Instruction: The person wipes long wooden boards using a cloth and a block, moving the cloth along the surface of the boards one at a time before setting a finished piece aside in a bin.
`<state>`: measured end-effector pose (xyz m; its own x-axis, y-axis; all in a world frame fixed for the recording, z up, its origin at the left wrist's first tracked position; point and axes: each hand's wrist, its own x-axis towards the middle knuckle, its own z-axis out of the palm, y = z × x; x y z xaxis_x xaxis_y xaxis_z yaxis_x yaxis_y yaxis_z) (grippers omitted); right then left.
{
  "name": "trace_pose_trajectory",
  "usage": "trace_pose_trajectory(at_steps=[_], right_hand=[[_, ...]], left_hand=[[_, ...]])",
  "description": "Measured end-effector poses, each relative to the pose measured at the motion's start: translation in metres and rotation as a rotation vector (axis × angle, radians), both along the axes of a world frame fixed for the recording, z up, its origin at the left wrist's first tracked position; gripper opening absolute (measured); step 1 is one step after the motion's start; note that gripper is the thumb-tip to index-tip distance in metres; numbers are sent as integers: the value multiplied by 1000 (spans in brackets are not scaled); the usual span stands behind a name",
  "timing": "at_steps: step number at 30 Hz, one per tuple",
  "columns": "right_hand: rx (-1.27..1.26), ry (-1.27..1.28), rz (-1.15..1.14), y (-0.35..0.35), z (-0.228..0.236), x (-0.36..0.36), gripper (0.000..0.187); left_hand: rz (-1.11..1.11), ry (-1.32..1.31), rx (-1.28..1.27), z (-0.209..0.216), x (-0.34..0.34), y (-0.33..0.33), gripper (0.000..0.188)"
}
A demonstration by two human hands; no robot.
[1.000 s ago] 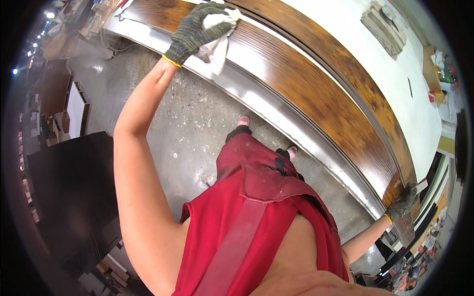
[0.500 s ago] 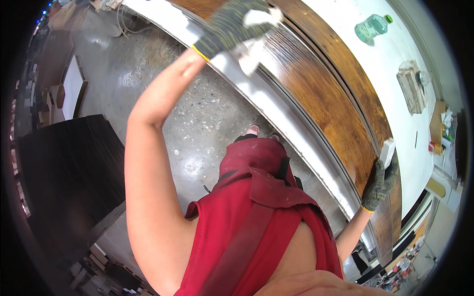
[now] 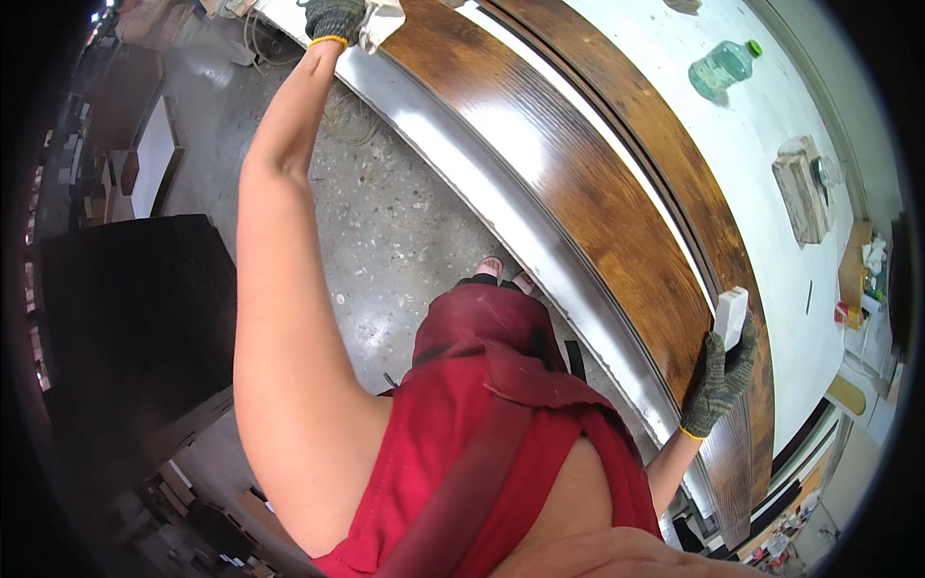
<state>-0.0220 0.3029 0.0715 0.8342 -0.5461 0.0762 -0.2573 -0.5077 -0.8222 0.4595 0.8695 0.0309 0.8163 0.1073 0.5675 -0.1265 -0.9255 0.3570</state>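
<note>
My left hand [image 3: 334,19], in a dark striped knit glove with a yellow cuff, is at the far left end of the workbench, closed on a white cloth [image 3: 383,23]. Near the bench's right end, my gloved right hand [image 3: 716,380] grips a small white block [image 3: 731,316]; I cannot tell what the block is. Both hands are by a long brown wood-grain board [image 3: 597,226] with a glossy surface. Alongside it, on the far side, lies a second wood-grain board [image 3: 665,120], with a dark strip and a white gap between them.
On the white bench top [image 3: 761,207] lies a greenish clear bottle [image 3: 723,70] with a green cap. A worn pale block [image 3: 802,193] sits farther right. A large dark stack [image 3: 135,328] stands on the floor at left, near a white panel [image 3: 154,159].
My left hand has swept along the board toward its far left end with the white cloth. My right hand has shifted slightly left and nearer, still holding the white block.
</note>
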Motion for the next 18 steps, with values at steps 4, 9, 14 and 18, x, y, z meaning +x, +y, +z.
trace_pose_trajectory(at_steps=[4,9,14,18], right_hand=[[-28,14,27,-9,-4,-1,54],[-35,-8,73,-3,0,1,55],[-25,-33,38,-2,2,0,57],[71,-128,22,4,3,-1,57]], left_hand=[[-609,123,-116,7,-70,-83,28],[-1339,32,-186,28,-253,-244,42],[-1229,230,-153,32,-260,-242,44],[-812,122,-90,19,-165,-158,46]])
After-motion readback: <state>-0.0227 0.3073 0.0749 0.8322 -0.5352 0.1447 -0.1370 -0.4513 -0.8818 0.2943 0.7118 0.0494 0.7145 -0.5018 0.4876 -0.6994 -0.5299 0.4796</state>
